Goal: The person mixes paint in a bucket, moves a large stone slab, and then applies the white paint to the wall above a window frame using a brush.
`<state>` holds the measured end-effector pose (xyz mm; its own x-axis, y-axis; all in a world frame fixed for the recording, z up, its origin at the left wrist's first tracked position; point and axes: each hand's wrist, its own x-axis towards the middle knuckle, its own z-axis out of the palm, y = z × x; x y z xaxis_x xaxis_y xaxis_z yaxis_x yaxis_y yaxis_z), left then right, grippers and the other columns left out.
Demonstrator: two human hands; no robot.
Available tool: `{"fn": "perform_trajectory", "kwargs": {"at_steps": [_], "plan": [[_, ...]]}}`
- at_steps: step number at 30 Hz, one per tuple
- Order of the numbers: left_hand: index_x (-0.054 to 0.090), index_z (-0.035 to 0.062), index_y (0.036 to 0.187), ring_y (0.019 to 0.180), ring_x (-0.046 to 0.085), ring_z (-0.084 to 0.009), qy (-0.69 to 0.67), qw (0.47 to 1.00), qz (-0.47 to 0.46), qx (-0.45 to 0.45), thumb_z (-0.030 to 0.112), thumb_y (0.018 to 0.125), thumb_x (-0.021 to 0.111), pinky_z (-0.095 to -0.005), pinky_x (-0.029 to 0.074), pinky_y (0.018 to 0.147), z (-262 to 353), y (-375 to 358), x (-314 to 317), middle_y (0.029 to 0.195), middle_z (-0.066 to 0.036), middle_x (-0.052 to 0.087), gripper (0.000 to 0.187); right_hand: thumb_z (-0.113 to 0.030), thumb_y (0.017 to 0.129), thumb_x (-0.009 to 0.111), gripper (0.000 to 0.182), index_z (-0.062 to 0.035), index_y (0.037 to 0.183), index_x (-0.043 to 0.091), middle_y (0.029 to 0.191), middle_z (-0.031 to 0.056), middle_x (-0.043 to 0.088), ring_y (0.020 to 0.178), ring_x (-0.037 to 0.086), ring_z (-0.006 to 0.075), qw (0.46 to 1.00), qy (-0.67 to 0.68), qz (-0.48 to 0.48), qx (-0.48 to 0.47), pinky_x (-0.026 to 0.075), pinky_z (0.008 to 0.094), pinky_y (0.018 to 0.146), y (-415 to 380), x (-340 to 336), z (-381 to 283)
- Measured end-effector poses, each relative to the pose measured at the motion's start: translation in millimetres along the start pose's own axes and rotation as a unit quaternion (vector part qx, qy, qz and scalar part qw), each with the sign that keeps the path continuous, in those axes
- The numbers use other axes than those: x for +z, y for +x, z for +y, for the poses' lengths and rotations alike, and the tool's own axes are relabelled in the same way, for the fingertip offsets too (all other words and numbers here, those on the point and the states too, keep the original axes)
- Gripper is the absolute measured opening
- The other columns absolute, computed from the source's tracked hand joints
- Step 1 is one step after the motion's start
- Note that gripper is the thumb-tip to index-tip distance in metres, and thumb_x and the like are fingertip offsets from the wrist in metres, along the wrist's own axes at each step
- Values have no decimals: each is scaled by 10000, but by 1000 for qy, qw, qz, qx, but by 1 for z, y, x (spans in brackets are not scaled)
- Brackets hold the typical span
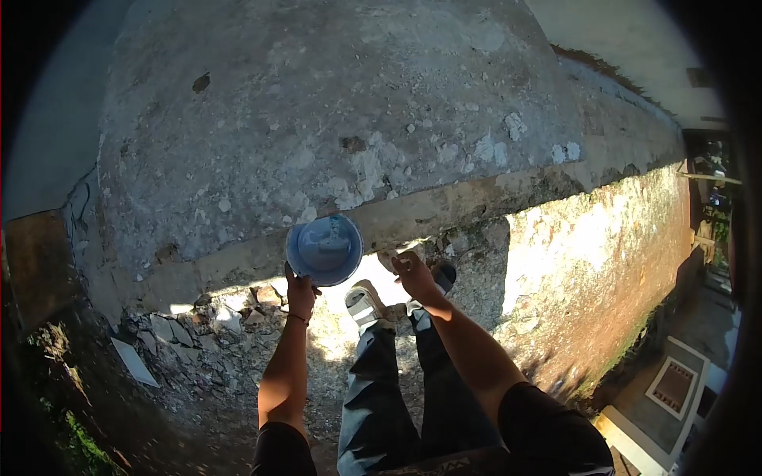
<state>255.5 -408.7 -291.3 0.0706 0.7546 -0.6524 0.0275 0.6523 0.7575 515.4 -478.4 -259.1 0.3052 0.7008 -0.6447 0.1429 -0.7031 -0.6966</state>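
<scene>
A round blue bucket (324, 250) with greyish-blue material inside is at the edge of the concrete slab (317, 135). My left hand (300, 295) has its fingers wrapped on the bucket's near left rim. To the right of the bucket, apart from it, my right hand (414, 276) is held above the ground near my feet, its fingers curled together; whether something small is between them cannot be made out.
My sandalled feet (365, 304) stand on rubble-strewn ground below the slab's edge. Broken stone pieces (226, 319) lie at the left, beside a white flat piece (135, 362). A framed panel (673, 387) is at the lower right.
</scene>
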Motion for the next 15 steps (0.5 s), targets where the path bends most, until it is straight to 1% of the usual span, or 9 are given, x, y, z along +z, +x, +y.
{"fn": "perform_trajectory", "kwargs": {"at_steps": [2,3,4,6,8,9,10,12,15], "plan": [[162,123,1368,489,529,-155,5,1000,5,2,39,884,378,-274,466,463,-14,29,-9,968,-112,556,537,-314,875,567,339,-36,1062,518,772,133,627,628,631,220,998,-1,-7,62,500,333,621,0,0,58],[175,121,1361,488,519,-152,8,1000,1,2,42,886,385,-270,464,460,-21,42,-14,993,-108,548,525,-293,877,557,308,-40,1048,527,768,130,619,645,632,215,985,-162,-22,-61,504,336,622,-5,-9,92],[187,120,1353,487,509,-149,11,1000,-2,2,45,888,392,-267,461,458,-26,54,-20,1017,-104,540,514,-273,878,546,278,-43,1034,536,764,127,610,661,633,209,930,-317,-37,-183,508,339,623,-12,-19,122],[227,105,1326,487,495,-142,22,1000,4,10,46,887,411,-269,456,447,-34,72,-28,997,-95,538,479,-291,893,543,326,-4,1042,505,776,95,590,591,605,166,977,-197,5,-84,500,285,506,-29,-31,158],[248,86,1292,484,495,-138,16,1000,1,-13,40,884,416,-274,451,438,-44,86,-40,952,-92,531,444,-298,885,551,307,-12,990,516,770,88,580,574,588,160,976,-73,-4,204,501,288,512,-48,-47,136],[258,75,1270,474,504,-136,24,1000,6,-6,46,883,432,-276,445,430,-49,88,-45,863,-96,528,426,-298,885,551,307,-12,990,516,770,88,580,574,588,160,976,-73,-5,205,501,288,512,-56,-53,137],[258,75,1270,474,504,-136,24,1000,5,-6,46,883,432,-276,445,430,-56,92,-52,863,-96,528,426,-305,881,557,310,-13,980,519,766,87,579,570,582,159,975,-50,-4,218,501,291,515,-66,-59,142],[254,66,1258,465,524,-146,39,997,27,-65,61,885,445,-276,441,425,-65,97,-58,768,-90,529,419,-312,878,563,314,-15,971,521,762,85,577,565,575,158,973,-27,1,230,501,294,518,-86,-71,154],[121,74,1362,483,560,-170,-1,998,37,-49,113,908,466,-287,457,446,-70,91,-55,743,-98,569,572,-309,880,565,306,-15,956,521,745,81,575,563,566,152,980,-93,3,174,502,288,527,-104,-81,169]]}}
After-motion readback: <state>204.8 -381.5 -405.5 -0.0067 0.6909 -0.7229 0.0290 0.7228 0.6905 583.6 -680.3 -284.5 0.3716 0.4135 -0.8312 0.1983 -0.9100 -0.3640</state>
